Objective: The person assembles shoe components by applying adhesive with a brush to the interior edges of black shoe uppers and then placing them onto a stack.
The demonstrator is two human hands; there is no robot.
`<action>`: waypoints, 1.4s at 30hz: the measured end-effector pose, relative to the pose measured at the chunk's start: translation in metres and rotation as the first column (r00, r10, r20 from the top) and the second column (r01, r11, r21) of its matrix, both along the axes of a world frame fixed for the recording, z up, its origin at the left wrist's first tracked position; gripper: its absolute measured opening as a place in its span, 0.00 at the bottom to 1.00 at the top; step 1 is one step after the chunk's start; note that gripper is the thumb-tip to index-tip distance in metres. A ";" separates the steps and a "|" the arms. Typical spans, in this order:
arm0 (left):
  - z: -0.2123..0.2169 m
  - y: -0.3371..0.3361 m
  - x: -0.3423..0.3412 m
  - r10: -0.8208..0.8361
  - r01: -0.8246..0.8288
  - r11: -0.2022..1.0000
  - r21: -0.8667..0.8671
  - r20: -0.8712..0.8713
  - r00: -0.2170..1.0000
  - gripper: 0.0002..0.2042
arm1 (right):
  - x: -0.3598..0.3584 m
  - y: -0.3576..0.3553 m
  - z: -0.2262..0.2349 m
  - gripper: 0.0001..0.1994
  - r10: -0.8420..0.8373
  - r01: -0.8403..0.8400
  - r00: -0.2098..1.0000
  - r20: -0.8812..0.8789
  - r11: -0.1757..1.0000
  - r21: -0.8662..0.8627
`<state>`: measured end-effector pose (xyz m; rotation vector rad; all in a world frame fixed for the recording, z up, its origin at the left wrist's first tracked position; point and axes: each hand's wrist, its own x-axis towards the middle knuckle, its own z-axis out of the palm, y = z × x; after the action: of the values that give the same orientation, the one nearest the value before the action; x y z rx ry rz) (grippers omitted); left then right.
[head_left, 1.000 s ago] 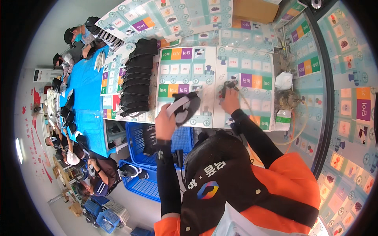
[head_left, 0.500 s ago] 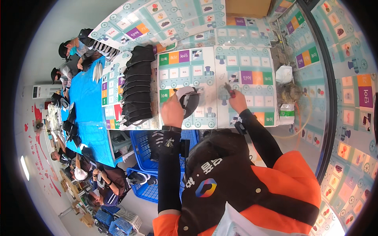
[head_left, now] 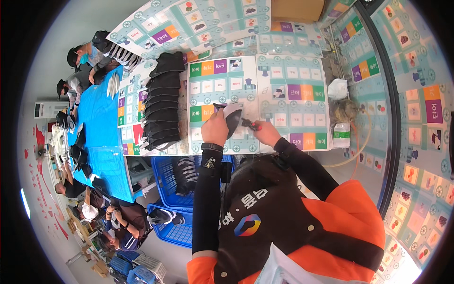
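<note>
My left hand (head_left: 216, 128) grips a black and light-grey shoe upper (head_left: 234, 118) near the middle of the sheet-covered worktable, its fingers closed around the upper's left side. In my right hand (head_left: 268, 134) is a small brush (head_left: 249, 125) with a red handle and a dark head. The brush points left, its tip close to the upper's right edge; whether the two touch I cannot tell. Left of my hands stands a long row of black shoe uppers (head_left: 163, 102), packed against each other.
Blue baskets (head_left: 165, 182) with shoe uppers sit below the table's front edge. On the right edge are a crusted round pot (head_left: 346, 111), a white bag (head_left: 338, 89) and a green-white packet (head_left: 342, 135). Several co-workers sit along a blue-covered table (head_left: 101, 128) to the left.
My right hand has come left and a little down, bringing the brush from the right-hand sheet to beside the upper. My left hand has shifted slightly right, and the upper has turned.
</note>
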<state>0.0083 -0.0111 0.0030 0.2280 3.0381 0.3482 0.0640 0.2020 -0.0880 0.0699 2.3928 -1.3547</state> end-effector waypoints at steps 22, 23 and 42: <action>0.001 -0.032 0.016 0.041 -0.039 0.997 0.069 -0.030 0.999 0.20 | -0.018 -0.013 0.011 0.13 0.138 -0.138 0.990 0.013 0.990 0.027; 0.000 -0.034 0.017 0.051 -0.049 0.996 0.072 -0.032 0.998 0.20 | -0.017 -0.015 0.012 0.13 0.139 -0.139 0.990 0.015 0.990 0.025; 0.001 -0.014 -0.009 0.072 -0.073 0.996 0.052 0.024 0.997 0.14 | -0.001 -0.013 0.003 0.13 0.048 -0.047 0.999 0.016 0.998 -0.031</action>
<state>-0.0009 -0.0248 0.0039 0.1168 3.0237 0.4330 0.0632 0.1886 -0.0851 0.0161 2.3439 -1.3630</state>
